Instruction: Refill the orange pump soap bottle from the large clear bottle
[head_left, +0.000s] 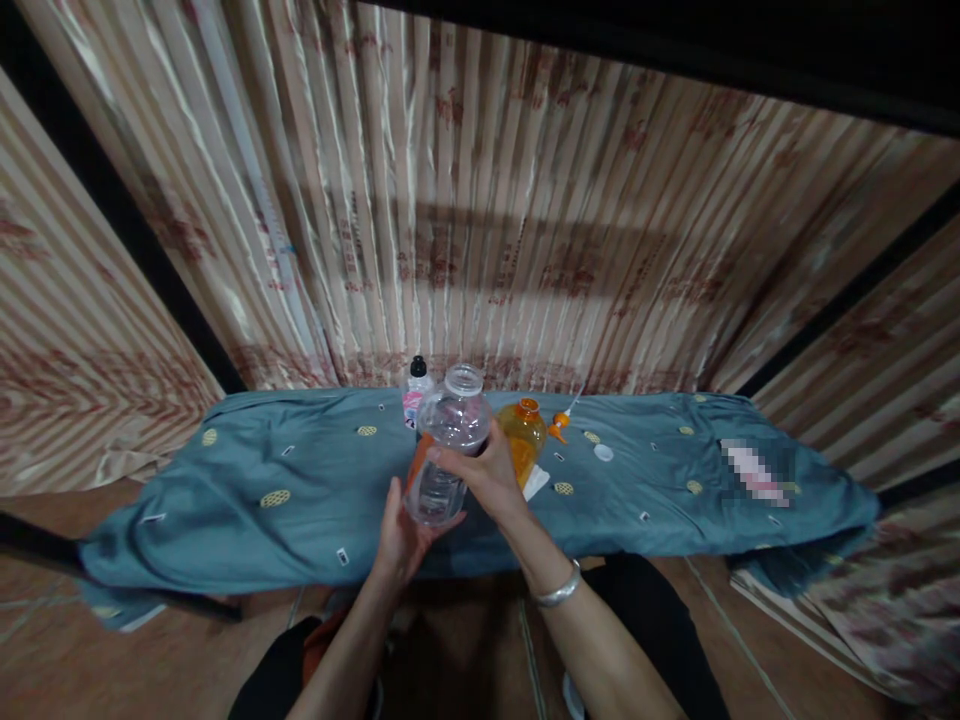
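Held the open clear bottle (454, 425) over the worktop (240, 465), clasped by left grip (405, 535) at seven o'clock and right grip (491, 475) at four, seemingly uncapped already, not yet set down beside the orange bottle (526, 432) at three.

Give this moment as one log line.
left hand: holds clear bottle low; right hand: grips it higher; amber bottle: uncapped, on cloth

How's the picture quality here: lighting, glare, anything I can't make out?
Head view: rather dim light, with pale sheen along folds of the pleated beige, red-patterned curtain and a darker shadow band across it; head view: small glints on the clear plastic bottle and the silver metal bracelet; head view: a pixelated patch at right hides whatever lies beneath.
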